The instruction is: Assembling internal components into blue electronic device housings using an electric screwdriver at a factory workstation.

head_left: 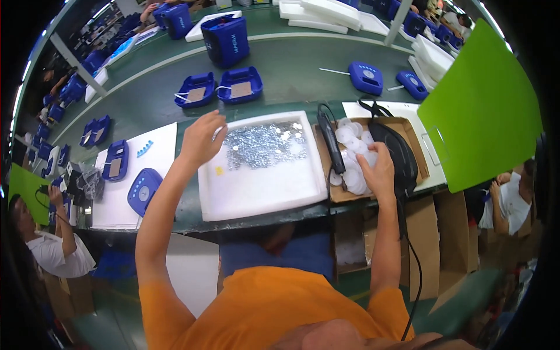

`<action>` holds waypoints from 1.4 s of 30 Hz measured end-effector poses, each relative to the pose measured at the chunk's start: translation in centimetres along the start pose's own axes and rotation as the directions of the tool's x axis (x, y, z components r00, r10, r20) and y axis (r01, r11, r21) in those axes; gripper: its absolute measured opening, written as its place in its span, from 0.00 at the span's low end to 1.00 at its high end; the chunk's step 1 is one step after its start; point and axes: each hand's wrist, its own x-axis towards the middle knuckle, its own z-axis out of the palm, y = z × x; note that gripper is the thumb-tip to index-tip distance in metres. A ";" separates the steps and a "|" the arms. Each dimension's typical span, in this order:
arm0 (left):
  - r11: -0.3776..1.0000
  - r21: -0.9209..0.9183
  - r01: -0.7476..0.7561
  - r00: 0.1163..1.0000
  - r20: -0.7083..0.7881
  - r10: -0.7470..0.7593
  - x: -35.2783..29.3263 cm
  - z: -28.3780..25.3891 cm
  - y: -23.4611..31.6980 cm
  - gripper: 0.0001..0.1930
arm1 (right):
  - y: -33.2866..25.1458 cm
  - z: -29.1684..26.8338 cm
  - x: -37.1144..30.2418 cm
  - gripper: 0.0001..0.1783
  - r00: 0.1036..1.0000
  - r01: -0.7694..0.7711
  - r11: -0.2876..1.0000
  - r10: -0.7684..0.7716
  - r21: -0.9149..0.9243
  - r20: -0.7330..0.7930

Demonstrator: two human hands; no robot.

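My left hand [204, 139] hovers over the left rim of a white foam tray [262, 195], thumb and fingers apart, with nothing visible in it. Many small shiny metal pieces [256, 146] are spread over the tray's far half. On the right, my right hand [380, 172] reaches into a shallow cardboard box [424, 151] of thin white plastic discs [353, 160]. Its thumb and fingers close around one disc at the pile's right side. A black corded hand tool [331, 143] lies along the box's left side, and a black strapped pouch [396, 154] fills its right side.
Blue plastic housings [240, 84] stand on the green conveyor beyond the tray. A blue cover [144, 191] lies on a white board [160, 160] at left. A green panel [481, 111] rises at right. Co-workers [55, 245] sit on both sides.
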 end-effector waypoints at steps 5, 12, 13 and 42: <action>0.994 0.103 0.040 0.994 0.098 -0.050 6.9 5.2 -4.2 0.17 | -2.4 0.5 -1.7 0.17 0.992 0.051 0.994 -0.039 0.101 -0.117; 0.870 0.489 -0.064 0.972 0.227 -0.056 10.0 12.6 -8.5 0.11 | -4.9 -0.5 -4.1 0.11 0.993 0.060 0.982 -0.040 0.180 -0.111; 0.873 0.480 -0.084 0.975 0.222 -0.028 10.2 12.9 -8.2 0.10 | -5.0 -0.6 -4.1 0.11 0.991 0.075 0.980 -0.053 0.184 -0.122; 0.173 -0.819 0.547 0.836 0.521 -0.173 -6.3 -11.0 9.4 0.12 | -19.2 0.3 0.7 0.21 0.889 0.085 0.807 -0.326 0.585 0.321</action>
